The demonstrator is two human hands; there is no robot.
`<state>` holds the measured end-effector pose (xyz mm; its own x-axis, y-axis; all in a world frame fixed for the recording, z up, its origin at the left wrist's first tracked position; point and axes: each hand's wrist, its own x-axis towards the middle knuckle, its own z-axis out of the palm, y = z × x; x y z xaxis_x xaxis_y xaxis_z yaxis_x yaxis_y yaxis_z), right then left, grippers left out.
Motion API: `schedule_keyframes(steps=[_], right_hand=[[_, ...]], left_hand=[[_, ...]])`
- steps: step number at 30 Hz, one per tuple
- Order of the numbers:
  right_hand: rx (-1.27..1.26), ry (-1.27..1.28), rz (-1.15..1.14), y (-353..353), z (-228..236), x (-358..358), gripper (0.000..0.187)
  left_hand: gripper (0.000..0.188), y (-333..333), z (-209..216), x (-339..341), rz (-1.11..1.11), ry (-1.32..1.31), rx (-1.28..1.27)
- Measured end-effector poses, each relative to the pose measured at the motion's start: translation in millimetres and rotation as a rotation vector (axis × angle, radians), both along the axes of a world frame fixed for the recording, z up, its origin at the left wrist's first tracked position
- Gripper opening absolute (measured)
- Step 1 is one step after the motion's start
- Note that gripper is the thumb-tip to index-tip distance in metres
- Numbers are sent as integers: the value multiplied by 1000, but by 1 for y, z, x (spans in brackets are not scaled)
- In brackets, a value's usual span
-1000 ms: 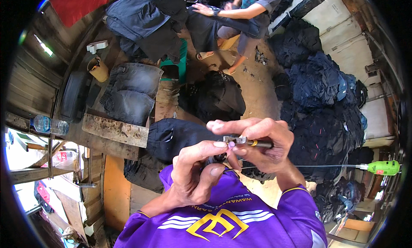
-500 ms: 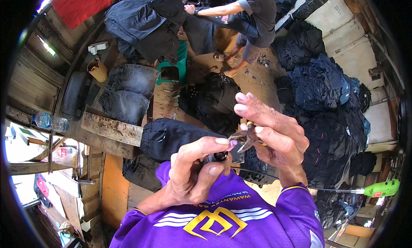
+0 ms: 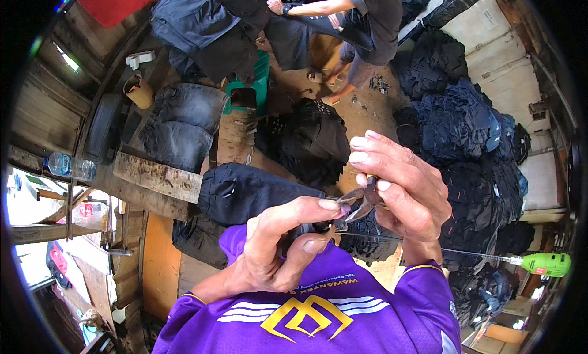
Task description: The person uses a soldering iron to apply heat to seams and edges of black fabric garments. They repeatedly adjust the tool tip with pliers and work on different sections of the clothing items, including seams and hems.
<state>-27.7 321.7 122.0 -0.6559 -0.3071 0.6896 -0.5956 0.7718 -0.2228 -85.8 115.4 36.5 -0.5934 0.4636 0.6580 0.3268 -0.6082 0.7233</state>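
Observation:
My left hand (image 3: 275, 240) is closed on a black handpiece (image 3: 321, 226) with a small pinkish-purple tip (image 3: 342, 212). Most of the handpiece is hidden behind its fingers. A pair of pliers (image 3: 369, 198) with partly yellow handles is gripped in my right hand (image 3: 409, 197). The pliers' jaws stand apart, up against the pinkish tip; whether they touch it I cannot tell. A thin flexible shaft (image 3: 468, 254) runs from a green power tool (image 3: 547, 264) at the right toward my left hand. Beyond my hands, a dark garment (image 3: 248, 193) is drawn over a wooden board (image 3: 160, 179).
Big heaps of dark garments (image 3: 459, 121) lie on the right, with another dark pile (image 3: 312, 139) in the middle. At the far side a person (image 3: 375, 29) handles dark cloth. A green stool (image 3: 261, 81), grey jeans (image 3: 184, 127) and a water bottle (image 3: 70, 166) are on the left.
Both my hands have shifted slightly to the right, together with the pliers and the handpiece. The person at the far side has moved a hand along the cloth.

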Motion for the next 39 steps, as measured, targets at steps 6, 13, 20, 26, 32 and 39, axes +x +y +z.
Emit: schedule_keyframes(steps=[6, 13, 20, 26, 32, 39], right_hand=[[18, 36, 6, -2, -3, -2, 36], [-16, 65, 21, -4, -8, -3, 34], [14, 76, -3, -6, -7, -4, 36], [15, 56, -29, -7, -6, -3, 37], [-14, 32, -23, -8, -6, -2, 38], [-13, 51, -25, -8, -9, -2, 42]], left_hand=[[34, -2, 0, -2, -29, 10, 11], [35, -6, 0, -1, -21, -17, 14], [34, -8, 0, -2, -30, -29, 14], [32, -6, 1, -4, -13, 3, -3], [32, -6, 1, -5, -18, 12, -4], [33, -6, 1, -5, -45, -10, 8]])
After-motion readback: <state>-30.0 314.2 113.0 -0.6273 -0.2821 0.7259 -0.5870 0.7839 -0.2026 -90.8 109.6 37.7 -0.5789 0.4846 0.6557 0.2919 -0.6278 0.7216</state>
